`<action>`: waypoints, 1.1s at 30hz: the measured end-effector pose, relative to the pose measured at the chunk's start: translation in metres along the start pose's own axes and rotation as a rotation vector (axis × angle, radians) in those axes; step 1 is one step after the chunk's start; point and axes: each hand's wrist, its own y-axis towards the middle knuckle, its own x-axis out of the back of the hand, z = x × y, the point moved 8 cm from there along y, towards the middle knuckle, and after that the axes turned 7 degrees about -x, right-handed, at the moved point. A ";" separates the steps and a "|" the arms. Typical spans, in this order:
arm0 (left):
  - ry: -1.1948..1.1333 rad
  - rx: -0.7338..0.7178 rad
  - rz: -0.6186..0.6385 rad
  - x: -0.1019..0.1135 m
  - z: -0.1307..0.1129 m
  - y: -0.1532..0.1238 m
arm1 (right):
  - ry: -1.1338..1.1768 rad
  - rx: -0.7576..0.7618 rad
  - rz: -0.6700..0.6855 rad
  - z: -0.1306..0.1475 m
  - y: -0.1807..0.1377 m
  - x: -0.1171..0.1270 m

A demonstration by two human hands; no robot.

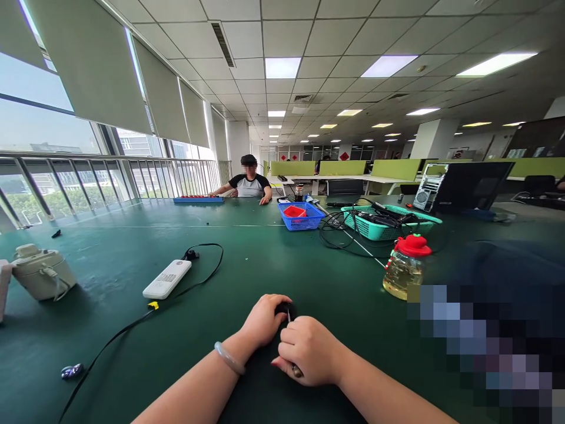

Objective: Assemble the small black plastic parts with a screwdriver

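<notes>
Left hand (265,321) grips a black object (285,307) right of the white power bank (168,279); right hand (311,348) grasps a thin tool (297,371), possibly a screwdriver, against the object.

A red-lidded jar (402,274) stands near a basket (369,228) of cables (388,215).

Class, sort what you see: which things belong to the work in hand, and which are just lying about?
In use:
dark object, in the left hand
slim tool, in the right hand

Apparently just lying about:
white device
beige container
red-lidded jar
blue basket
teal basket
</notes>
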 end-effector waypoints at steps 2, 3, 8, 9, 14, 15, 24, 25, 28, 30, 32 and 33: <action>0.005 -0.012 -0.003 0.000 -0.002 -0.001 | 0.000 0.014 0.002 0.003 0.001 0.000; 0.007 -0.016 -0.003 0.000 -0.002 -0.001 | 0.000 0.018 0.007 0.003 0.001 0.000; 0.016 -0.022 0.006 -0.001 -0.002 0.000 | -0.013 0.017 0.028 0.003 0.001 -0.002; 0.018 -0.027 0.006 -0.001 -0.002 0.000 | -0.012 0.020 0.028 0.003 0.001 -0.001; 0.022 -0.034 0.005 -0.001 -0.002 0.000 | 0.000 0.041 0.037 0.007 0.000 0.001; 0.026 -0.035 0.006 -0.001 -0.002 0.000 | -0.002 0.047 0.045 0.008 0.001 0.000; 0.029 -0.033 -0.002 0.000 -0.002 0.001 | -0.038 0.055 0.248 0.014 0.000 -0.025; 0.027 -0.031 -0.002 0.000 -0.002 0.001 | -0.039 0.060 0.283 0.016 -0.001 -0.029; 0.022 -0.023 0.001 -0.001 -0.001 0.001 | -0.035 0.068 0.354 0.018 -0.003 -0.038; 0.020 -0.012 0.005 -0.002 -0.001 0.002 | -0.035 0.064 0.348 0.017 -0.002 -0.038; 0.019 -0.012 0.008 -0.002 0.000 0.002 | -0.029 0.062 0.297 0.015 -0.001 -0.032; 0.019 -0.017 0.010 -0.002 0.000 0.003 | -0.026 0.053 0.256 0.014 0.000 -0.028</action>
